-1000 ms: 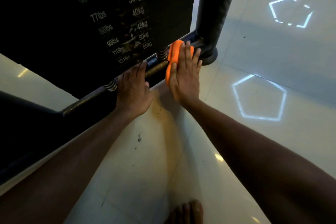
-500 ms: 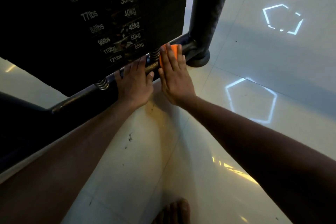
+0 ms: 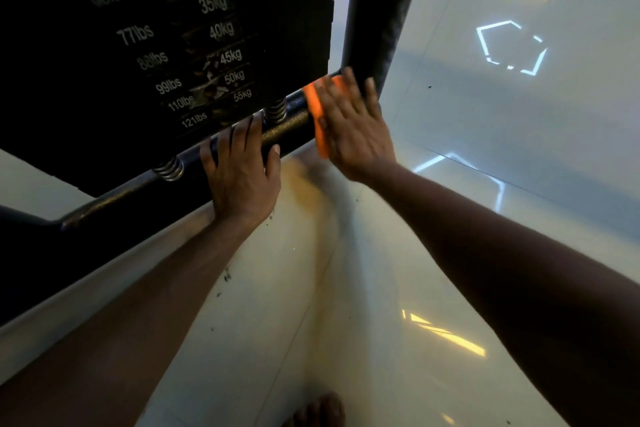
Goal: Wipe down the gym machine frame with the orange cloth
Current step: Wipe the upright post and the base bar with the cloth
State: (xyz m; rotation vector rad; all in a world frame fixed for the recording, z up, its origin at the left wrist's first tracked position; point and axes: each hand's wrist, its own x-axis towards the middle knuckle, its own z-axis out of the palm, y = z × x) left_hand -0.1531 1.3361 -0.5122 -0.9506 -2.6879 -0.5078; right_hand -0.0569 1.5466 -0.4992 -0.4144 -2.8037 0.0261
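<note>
Head view is the only view, and it looks down at both hands on the low bar of the machine.

Orange cloth [image 3: 317,107] lies folded over the frame bar [image 3: 287,123], just beside the place where the bar meets the upright post [image 3: 377,10]. The right hand [image 3: 349,128] lies flat on the cloth with straight, spread fingers, pressing it against the bar rather than pinching it. I think it is held flat so that a wide part of the cloth touches the metal. The fingertips reach the foot of the post, so this corner seems to be the part being wiped.

The left hand [image 3: 239,170] rests on the same bar further to the left, between the two springs [image 3: 275,109]. Its fingers lie over the top of the bar and the thumb is on the near side. The fingers look quite straight, so I judge it a resting hand, probably for support while the person bends down.

The bar is long and runs from lower left to upper right, ending at the post. The cloth makes a narrow strip which lies across this axis. Above the bar stands the weight stack [image 3: 194,45] with its labels. A bare foot [image 3: 318,409] stands on the shiny floor [image 3: 346,288] below.
</note>
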